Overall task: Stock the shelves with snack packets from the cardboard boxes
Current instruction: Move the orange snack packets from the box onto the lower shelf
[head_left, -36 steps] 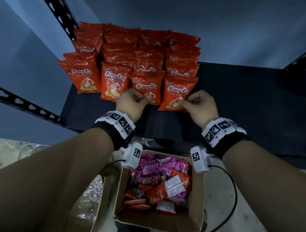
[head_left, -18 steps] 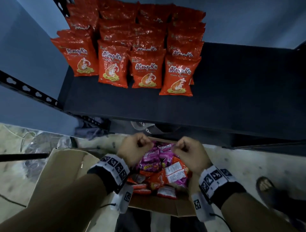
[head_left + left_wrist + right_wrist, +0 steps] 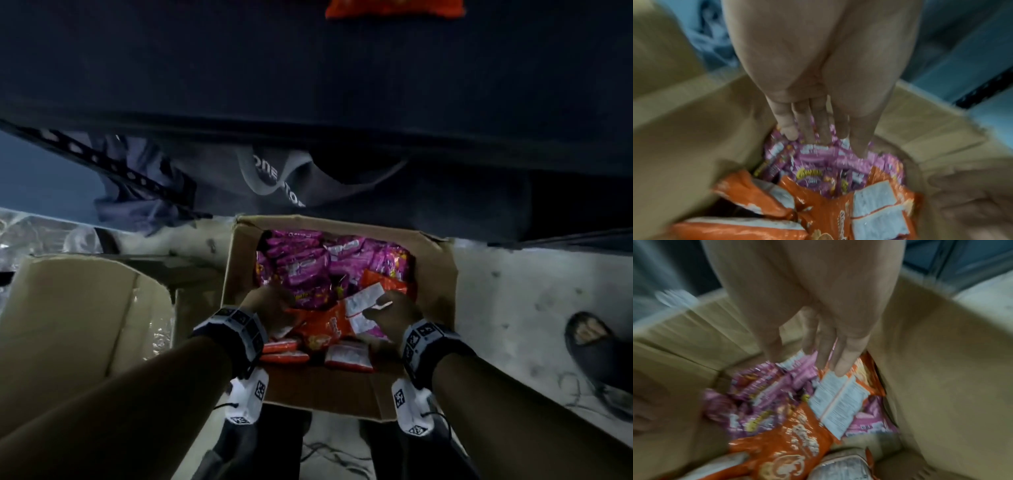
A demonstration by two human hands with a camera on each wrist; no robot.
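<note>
An open cardboard box (image 3: 435,274) stands on the floor below the dark shelf (image 3: 308,68). It holds several purple snack packets (image 3: 308,270) at the far side and orange ones (image 3: 325,329) nearer me. My left hand (image 3: 274,303) reaches into the box, its straight fingers (image 3: 809,129) touching the purple packets (image 3: 818,154). My right hand (image 3: 387,310) is also inside, and its straight fingertips (image 3: 840,368) rest on the white back of an orange packet (image 3: 838,399). Neither hand grips anything. One orange packet (image 3: 394,8) shows on the shelf at the top edge.
A second open cardboard box (image 3: 78,325) lies at the left, with crinkled plastic wrap (image 3: 41,233) behind it. Dark cloth (image 3: 274,178) is bundled under the shelf, beside a perforated black strut (image 3: 102,161). A sandalled foot (image 3: 596,346) stands on the pale floor at right.
Both hands have dropped from the front row of orange packets on the shelf down into the box, and their fingers have straightened. My view has tilted down with them.
</note>
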